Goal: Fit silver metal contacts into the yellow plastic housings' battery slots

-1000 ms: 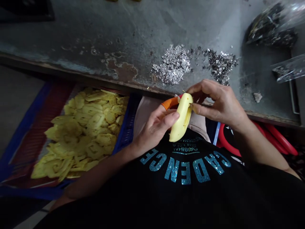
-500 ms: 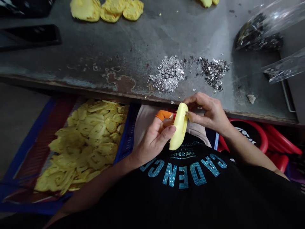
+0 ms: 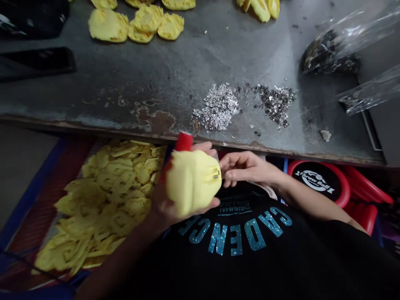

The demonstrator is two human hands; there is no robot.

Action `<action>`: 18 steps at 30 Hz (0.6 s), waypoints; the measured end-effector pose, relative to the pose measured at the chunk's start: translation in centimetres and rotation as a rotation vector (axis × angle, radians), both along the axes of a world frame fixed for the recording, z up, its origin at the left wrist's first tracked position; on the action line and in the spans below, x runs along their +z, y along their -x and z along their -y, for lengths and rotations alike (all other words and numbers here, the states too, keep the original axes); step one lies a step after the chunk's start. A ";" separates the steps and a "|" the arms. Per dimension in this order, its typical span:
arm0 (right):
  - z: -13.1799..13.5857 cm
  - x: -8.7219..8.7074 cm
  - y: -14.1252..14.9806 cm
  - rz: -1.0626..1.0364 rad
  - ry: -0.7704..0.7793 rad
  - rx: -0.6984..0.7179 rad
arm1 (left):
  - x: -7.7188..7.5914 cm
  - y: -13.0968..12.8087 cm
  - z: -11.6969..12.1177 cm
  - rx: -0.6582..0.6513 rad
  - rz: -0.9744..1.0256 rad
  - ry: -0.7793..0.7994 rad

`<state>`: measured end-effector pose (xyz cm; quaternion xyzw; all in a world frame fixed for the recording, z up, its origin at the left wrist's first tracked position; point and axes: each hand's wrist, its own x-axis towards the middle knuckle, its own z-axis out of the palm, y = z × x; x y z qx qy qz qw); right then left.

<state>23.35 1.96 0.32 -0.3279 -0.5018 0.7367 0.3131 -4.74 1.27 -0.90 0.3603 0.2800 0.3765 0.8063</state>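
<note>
My left hand (image 3: 162, 204) is closed around a rounded yellow plastic shell (image 3: 190, 183), blurred by motion, its smooth outer side facing up. Near the shell's right end sits a small metal contact (image 3: 216, 173) in a recess. A red piece (image 3: 183, 141) sticks out past the shell's upper left; whether it joins the shell or covers a finger, I cannot tell. Beside the right end is my right hand (image 3: 246, 170), fingers curled and thumb close to them. Anything small between those fingertips is hidden. Beyond both hands, a pile of silvery metal pieces (image 3: 220, 106) lies on the metal table (image 3: 125, 75).
A darker pile of metal pieces (image 3: 278, 102) lies further right, near clear bags of parts (image 3: 331, 54). Several yellow shells (image 3: 109, 26) stand at the back. Below left is a crate full of yellow shells (image 3: 109, 200); red round items (image 3: 343, 183) are below right.
The yellow shell has turned from edge-on to broad side up and moved left with my left hand. My right hand has come off its upper end and moved slightly lower and left.
</note>
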 end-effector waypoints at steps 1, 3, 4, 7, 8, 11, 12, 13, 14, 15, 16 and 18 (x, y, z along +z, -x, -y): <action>-1.2 0.7 -1.4 0.127 -0.170 -0.014 | -0.1 0.0 -0.4 0.076 -0.007 -0.084; -4.2 1.7 -4.5 0.545 -0.634 -0.271 | -0.5 -0.4 -1.1 0.226 -0.014 -0.234; -5.9 2.0 -5.9 0.746 -0.795 -0.400 | -0.7 -0.7 -1.4 0.275 -0.015 -0.274; -10.8 1.3 -8.2 1.070 -0.942 -0.438 | -1.1 -1.8 -1.8 0.311 -0.031 -0.290; -12.0 0.8 -8.3 1.117 -0.945 -0.404 | -1.1 -2.1 -1.8 0.297 -0.030 -0.272; -14.3 -0.4 -7.6 1.209 -0.935 -0.325 | -0.5 -2.7 -1.1 0.316 -0.032 -0.191; -14.4 -0.6 -7.3 1.230 -0.935 -0.314 | -0.2 -2.8 -0.8 0.337 -0.044 -0.158; -14.4 -0.6 -7.2 1.238 -0.933 -0.310 | 0.1 -2.8 -0.5 0.351 -0.054 -0.117; -14.1 -0.5 -7.1 1.232 -0.928 -0.308 | 0.2 -2.9 -0.2 0.357 -0.051 -0.082; -13.7 -0.3 -7.1 1.213 -0.914 -0.301 | 0.3 -2.9 0.0 0.353 -0.036 -0.052; -13.2 0.0 -7.2 1.185 -0.887 -0.280 | 0.4 -3.0 0.2 0.339 -0.009 -0.032; -12.2 0.6 -7.6 1.121 -0.806 -0.207 | 0.2 -3.2 0.3 0.300 0.047 -0.010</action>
